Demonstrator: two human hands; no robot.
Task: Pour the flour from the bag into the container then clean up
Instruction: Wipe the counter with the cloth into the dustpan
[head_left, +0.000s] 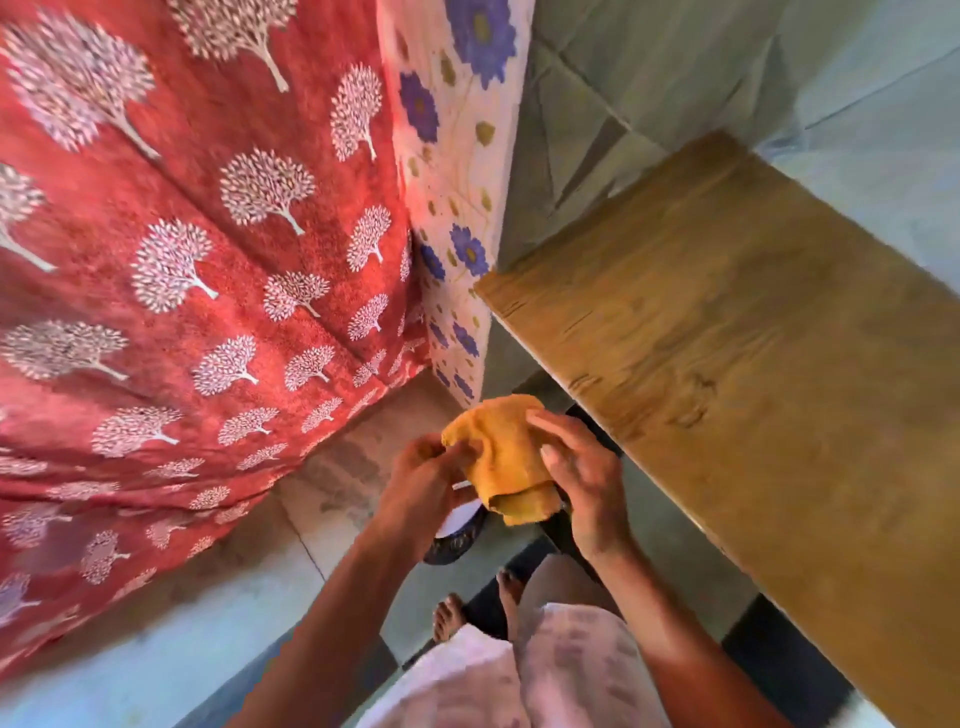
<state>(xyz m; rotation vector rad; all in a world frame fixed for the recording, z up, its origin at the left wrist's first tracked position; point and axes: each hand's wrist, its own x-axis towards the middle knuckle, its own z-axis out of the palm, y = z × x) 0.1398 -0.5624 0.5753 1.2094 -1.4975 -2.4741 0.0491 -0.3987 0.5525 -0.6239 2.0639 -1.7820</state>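
A folded yellow cloth (506, 457) is held in front of me at waist height, above the floor and to the left of the wooden table's edge. My left hand (423, 483) pinches its left edge. My right hand (579, 478) grips its right side, thumb on top. Below the hands a dark-rimmed round container (457, 538) with something white inside stands on the floor, mostly hidden by my left hand and wrist. No flour bag is in view.
A wooden table top (753, 374) fills the right side. A red cloth with white tree prints (182, 286) covers a bed at the left, with a floral sheet (452, 182) beside it. My bare feet (449, 616) stand on the tiled floor.
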